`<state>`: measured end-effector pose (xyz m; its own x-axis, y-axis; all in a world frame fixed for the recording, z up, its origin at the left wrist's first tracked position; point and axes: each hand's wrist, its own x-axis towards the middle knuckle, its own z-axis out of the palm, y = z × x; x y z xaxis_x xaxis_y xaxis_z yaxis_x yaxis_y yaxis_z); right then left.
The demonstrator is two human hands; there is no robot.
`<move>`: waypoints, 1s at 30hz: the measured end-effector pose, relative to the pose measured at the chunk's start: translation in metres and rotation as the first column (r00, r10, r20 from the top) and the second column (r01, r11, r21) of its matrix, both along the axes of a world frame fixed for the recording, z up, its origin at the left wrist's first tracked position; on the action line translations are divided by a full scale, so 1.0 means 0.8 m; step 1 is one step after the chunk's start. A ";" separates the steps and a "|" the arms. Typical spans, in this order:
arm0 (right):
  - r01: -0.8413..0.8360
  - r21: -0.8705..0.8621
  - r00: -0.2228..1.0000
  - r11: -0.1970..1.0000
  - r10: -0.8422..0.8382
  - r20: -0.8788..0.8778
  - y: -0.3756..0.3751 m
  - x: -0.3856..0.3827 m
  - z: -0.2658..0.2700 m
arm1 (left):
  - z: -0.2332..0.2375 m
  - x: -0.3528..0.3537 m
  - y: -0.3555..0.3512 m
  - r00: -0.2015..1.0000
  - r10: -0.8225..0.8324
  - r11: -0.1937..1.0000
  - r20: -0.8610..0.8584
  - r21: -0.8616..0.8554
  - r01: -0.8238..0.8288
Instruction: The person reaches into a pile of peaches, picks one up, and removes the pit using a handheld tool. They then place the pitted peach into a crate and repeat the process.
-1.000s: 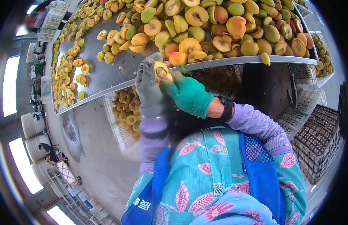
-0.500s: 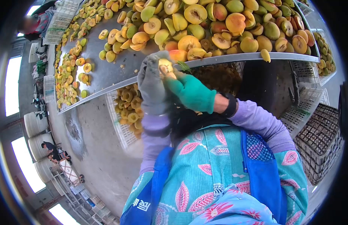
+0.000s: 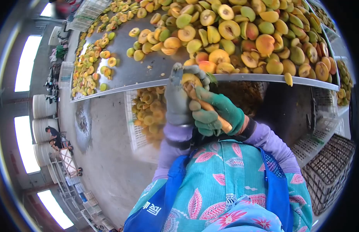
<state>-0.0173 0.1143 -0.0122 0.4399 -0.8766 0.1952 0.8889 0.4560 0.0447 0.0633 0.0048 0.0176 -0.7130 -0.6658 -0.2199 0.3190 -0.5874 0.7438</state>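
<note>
A grey glove covers my left hand (image 3: 180, 94), whose fingers are wrapped round a yellow peach half (image 3: 190, 80) held upright near the table's front edge. My right hand (image 3: 220, 114), in a green glove, grips a tool with a wooden handle (image 3: 224, 124). The tool's upper end meets the cut face of the fruit; its tip is hidden there. Just beyond both hands, many halved peaches (image 3: 230, 29) are heaped on the metal table (image 3: 142, 63).
Below the table edge, a white crate (image 3: 136, 131) holds hollowed fruit halves. At the right stand a dark crate (image 3: 328, 162) and a pale crate (image 3: 316, 139). Two people (image 3: 53, 137) are near a cart at the far left. Another crate (image 3: 345, 83) of fruit stands at the right.
The view has shifted, so the table appears farther right. My right hand has turned and lowered, bringing the wooden handle into sight. My left hand still holds fruit.
</note>
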 end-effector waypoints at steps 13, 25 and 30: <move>-0.038 0.279 0.928 0.960 0.137 -0.345 0.001 -0.050 0.000 | -0.067 0.262 -0.119 0.503 0.492 0.599 0.711 -0.695 0.397; 0.744 0.086 0.243 0.662 -0.149 -0.958 -0.026 -0.100 -0.015 | -0.108 0.040 -0.503 0.262 0.762 0.021 0.592 -0.426 0.904; 0.692 0.255 0.371 0.675 -0.030 -0.928 -0.025 -0.111 -0.007 | -0.077 0.029 -0.435 0.725 -0.121 0.458 0.678 -0.610 0.647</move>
